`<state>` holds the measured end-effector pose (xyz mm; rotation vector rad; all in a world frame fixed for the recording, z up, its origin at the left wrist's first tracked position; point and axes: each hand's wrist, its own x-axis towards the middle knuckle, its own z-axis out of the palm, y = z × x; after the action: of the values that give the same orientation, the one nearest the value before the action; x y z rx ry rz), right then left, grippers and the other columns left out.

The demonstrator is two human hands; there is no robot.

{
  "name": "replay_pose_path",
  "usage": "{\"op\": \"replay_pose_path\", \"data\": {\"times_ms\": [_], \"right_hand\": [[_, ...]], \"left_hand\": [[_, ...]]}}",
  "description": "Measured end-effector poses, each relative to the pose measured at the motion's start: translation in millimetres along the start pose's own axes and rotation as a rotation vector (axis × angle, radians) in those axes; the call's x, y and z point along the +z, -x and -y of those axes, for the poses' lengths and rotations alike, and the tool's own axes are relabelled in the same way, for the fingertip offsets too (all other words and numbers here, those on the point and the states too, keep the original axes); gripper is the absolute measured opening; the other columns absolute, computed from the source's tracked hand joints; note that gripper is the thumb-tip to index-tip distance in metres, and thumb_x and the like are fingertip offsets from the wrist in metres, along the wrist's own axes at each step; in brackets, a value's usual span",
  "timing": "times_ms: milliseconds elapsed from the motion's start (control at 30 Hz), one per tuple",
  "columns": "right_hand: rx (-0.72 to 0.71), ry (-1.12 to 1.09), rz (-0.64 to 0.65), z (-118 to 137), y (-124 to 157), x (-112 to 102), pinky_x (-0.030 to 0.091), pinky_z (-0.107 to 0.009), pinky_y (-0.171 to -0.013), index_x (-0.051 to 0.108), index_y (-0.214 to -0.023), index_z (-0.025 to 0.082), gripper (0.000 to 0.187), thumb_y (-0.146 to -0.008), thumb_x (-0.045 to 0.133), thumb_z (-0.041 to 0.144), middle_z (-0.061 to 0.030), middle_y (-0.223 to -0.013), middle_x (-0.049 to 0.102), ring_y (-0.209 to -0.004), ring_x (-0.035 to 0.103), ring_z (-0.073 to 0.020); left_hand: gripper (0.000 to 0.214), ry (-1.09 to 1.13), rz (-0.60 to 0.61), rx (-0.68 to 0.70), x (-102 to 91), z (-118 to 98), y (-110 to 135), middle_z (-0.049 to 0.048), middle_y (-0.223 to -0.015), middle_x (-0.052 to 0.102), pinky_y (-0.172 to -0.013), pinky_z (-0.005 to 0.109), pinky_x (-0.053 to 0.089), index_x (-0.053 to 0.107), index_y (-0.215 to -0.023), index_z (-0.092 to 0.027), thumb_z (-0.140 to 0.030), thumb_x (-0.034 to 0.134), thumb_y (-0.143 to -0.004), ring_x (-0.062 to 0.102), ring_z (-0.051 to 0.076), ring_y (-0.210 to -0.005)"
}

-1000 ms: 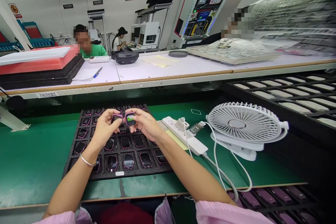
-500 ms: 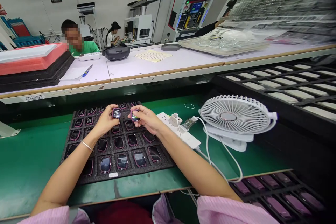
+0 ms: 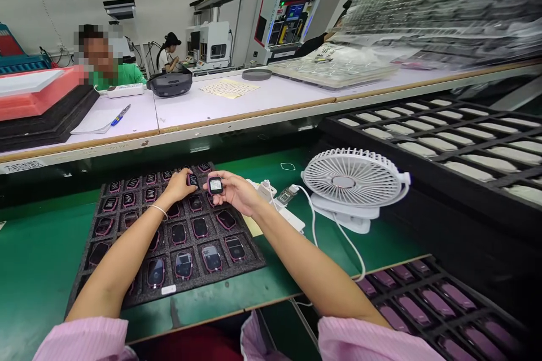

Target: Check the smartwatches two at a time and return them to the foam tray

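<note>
My right hand (image 3: 235, 192) holds a smartwatch body (image 3: 215, 185) without a strap, its lit screen showing a white pattern of icons or text. Just left of it, my left hand (image 3: 179, 185) grips the edge of another purple-framed watch body (image 3: 192, 180) with lines of text on its screen. That one is at the far row of a dark foam tray (image 3: 167, 245); whether it rests in its slot I cannot tell. Several more watch bodies, such as one near the front (image 3: 212, 258), lie in the tray's slots, some with lit text. My left forearm hides part of the tray.
A white clip fan (image 3: 353, 180) and a power strip (image 3: 292, 217) with cables stand to the right. Trays of purple pieces (image 3: 438, 302) and pale pieces (image 3: 453, 135) lie further right. A raised shelf (image 3: 237, 115) runs across the back, with a person (image 3: 121, 74) behind it.
My left hand has brought its watch body down to the tray's far row. The one in my right hand has turned, its screen now facing me. The whole view has shifted.
</note>
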<state>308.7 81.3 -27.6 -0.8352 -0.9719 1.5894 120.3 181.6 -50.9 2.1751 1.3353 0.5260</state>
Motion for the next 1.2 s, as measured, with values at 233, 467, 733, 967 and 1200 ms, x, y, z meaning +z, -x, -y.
{"op": "replay_pose_path", "data": {"times_ms": [233,467,733,967,1200], "right_hand": [[-0.047,0.103,-0.142,-8.7,-6.0,-4.7,0.039,-0.017,-0.035,0.061,-0.091,0.019,0.025,-0.075,0.077,0.031,0.0017,-0.076,0.072,-0.038,0.054,-0.0061],[-0.001,0.093,-0.111,-14.6,-16.7,-8.1,0.046,-0.025,-0.038,0.063,-0.098,0.017,0.022,-0.079,0.060,0.026,-0.0048,-0.077,0.073,-0.044,0.063,-0.0144],[-0.011,0.227,-0.039,-15.8,-23.9,-17.3,0.053,-0.028,-0.050,0.056,-0.114,0.018,0.038,-0.076,0.056,0.024,-0.0058,-0.088,0.070,-0.056,0.068,-0.0159],[-0.072,0.669,-0.012,-18.6,-50.9,-41.5,0.056,-0.032,-0.066,0.054,-0.125,0.018,0.055,-0.072,0.069,0.016,-0.0013,-0.088,0.062,-0.068,0.066,-0.0159],[-0.133,1.213,0.058,-9.4,-76.5,-52.6,0.048,-0.046,-0.099,0.070,-0.116,0.015,0.054,-0.062,0.079,0.015,-0.0087,-0.102,0.052,-0.108,0.058,-0.0307]], "left_hand": [[0.051,-0.235,0.023,0.016,0.1,3.3,0.9,0.0158,-0.121,0.057,-0.101,0.049,0.038,0.067,-0.122,-0.022,-0.040,0.074,-0.075,0.046,0.039,-0.118],[0.064,-0.316,0.024,0.022,-13.7,10.7,9.4,0.0166,-0.121,0.055,-0.102,0.047,0.036,0.063,-0.132,-0.020,-0.052,0.070,-0.077,0.045,0.038,-0.115],[0.062,-0.305,-0.018,0.041,-61.0,16.0,56.0,0.0134,-0.120,0.058,-0.104,0.044,0.036,0.061,-0.135,-0.020,-0.052,0.064,-0.082,0.047,0.034,-0.116],[0.057,-0.283,-0.089,-0.045,-115.7,65.4,144.5,0.0107,-0.121,0.064,-0.106,0.047,0.035,0.064,-0.129,-0.024,-0.058,0.058,-0.084,0.051,0.034,-0.116],[0.063,-0.307,-0.171,-0.330,-140.2,123.5,222.0,0.0119,-0.110,0.068,-0.092,0.047,0.042,0.068,-0.119,-0.021,-0.067,0.052,-0.080,0.059,0.030,-0.087]]}}
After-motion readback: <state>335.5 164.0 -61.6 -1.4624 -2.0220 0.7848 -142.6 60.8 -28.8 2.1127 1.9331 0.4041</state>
